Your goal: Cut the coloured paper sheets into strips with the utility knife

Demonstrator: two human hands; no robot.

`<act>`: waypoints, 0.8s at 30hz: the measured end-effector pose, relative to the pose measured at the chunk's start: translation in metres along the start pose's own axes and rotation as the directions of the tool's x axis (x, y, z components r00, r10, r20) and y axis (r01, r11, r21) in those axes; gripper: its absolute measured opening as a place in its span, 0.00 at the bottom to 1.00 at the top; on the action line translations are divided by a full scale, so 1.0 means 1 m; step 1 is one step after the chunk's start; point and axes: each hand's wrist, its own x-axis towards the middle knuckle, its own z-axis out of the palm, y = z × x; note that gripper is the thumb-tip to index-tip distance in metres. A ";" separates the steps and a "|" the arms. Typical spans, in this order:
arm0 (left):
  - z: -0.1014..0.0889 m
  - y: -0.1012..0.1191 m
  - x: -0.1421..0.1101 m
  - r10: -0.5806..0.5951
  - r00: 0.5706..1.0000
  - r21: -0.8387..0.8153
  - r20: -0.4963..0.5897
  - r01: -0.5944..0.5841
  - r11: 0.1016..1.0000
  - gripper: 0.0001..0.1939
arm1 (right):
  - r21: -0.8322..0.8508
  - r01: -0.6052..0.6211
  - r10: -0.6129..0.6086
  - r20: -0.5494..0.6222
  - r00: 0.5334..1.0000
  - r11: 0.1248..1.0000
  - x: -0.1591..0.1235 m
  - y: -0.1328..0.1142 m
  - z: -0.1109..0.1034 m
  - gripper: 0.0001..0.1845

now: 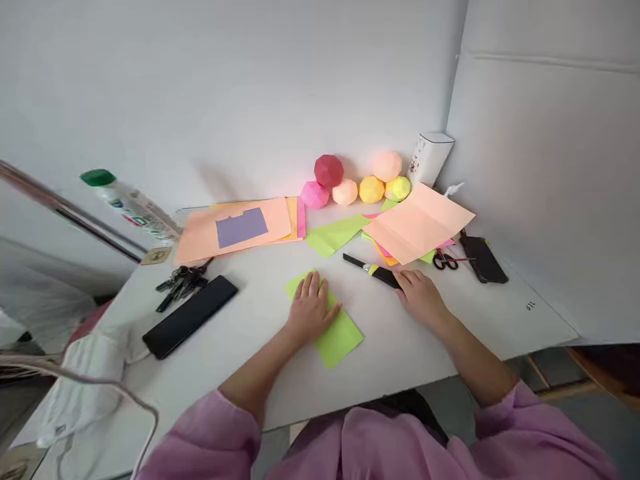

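My left hand lies flat on a folded piece of lime-green paper, fingers stretched out across it. To the right, my right hand has its fingers closed over the end of the black handle of a utility knife. The knife lies along the table, its dark blade end pointing away to the left, with a yellow-green band near the slider. Just beyond the knife is another lime-green sheet, creased along its length. A creased peach sheet rests on a pile of coloured papers.
Several faceted paper balls stand along the wall beside a white container. Scissors and a dark phone-like object lie right. Leftward are stacked sheets, keys, a black phone and a green-capped bottle.
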 end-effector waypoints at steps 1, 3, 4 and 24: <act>-0.001 0.000 0.000 -0.001 1.000 -0.005 -0.006 0.001 1.000 0.34 | 0.046 0.020 -0.018 -0.034 0.999 0.999 -0.005 0.002 -0.003 0.21; -0.003 0.001 0.000 -0.003 1.000 -0.013 -0.019 0.003 1.000 0.33 | 0.138 0.053 -0.043 -0.079 0.996 0.989 -0.019 0.005 -0.011 0.20; -0.003 0.001 0.000 -0.005 1.000 -0.018 -0.026 0.004 1.000 0.33 | 0.187 0.069 -0.052 -0.094 0.994 0.980 -0.028 0.007 -0.016 0.20; -0.003 0.005 0.001 -0.025 0.998 0.000 -0.050 0.025 1.000 0.32 | 0.464 0.055 -0.113 0.098 0.989 0.884 -0.157 0.004 -0.062 0.21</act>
